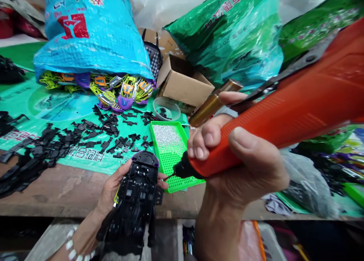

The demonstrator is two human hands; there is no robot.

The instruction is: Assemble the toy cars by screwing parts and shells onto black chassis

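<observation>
My left hand grips a black toy car chassis, held underside up at the table's front edge. A bit of purple and yellow-green body shows at its rim. My right hand is wrapped round an orange electric screwdriver with a black nose and a thin bit. The bit points left, close to the fingertips of my left hand beside the chassis; whether it touches anything I cannot tell. Just behind lies a green perforated tray with many small silvery screws toward its far end.
Black plastic parts lie scattered over the green sheet at the left. Colourful car bodies spill from a blue sack. A clear round dish, a cardboard box and a green sack stand behind the tray.
</observation>
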